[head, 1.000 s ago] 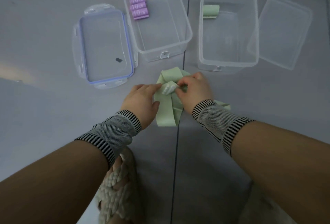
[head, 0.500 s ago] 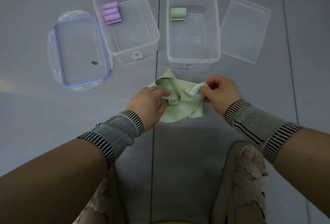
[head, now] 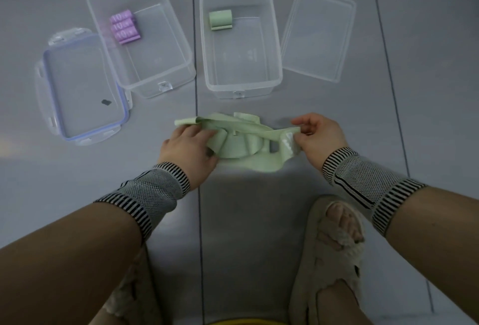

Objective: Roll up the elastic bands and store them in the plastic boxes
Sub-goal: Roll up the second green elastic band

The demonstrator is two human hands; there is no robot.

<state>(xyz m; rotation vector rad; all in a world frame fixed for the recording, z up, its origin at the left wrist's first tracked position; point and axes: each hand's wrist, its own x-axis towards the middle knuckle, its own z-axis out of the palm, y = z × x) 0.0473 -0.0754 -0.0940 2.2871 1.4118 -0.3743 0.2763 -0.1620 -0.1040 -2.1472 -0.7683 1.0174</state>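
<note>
A loose pale green elastic band (head: pixel 241 143) lies tangled on the grey floor between my hands. My left hand (head: pixel 188 151) grips its left part. My right hand (head: pixel 320 134) pinches the band's right end, which is pulled out sideways. Beyond them stand two clear plastic boxes. The left box (head: pixel 166 76) holds three rolled purple bands (head: pixel 124 27) at its far end. The right box (head: pixel 274 39) holds one rolled green band (head: pixel 220 19).
A blue-rimmed clear lid (head: pixel 77 91) lies left of the boxes, and a plain clear lid (head: pixel 317 34) lies to their right. My foot in a cream sandal (head: pixel 334 252) rests on the floor below my right hand; another sandal (head: pixel 129 291) shows at bottom left.
My right hand has drawn the band's end out to the right, away from my left hand, stretching the band sideways. The view has shifted so the boxes sit further left.
</note>
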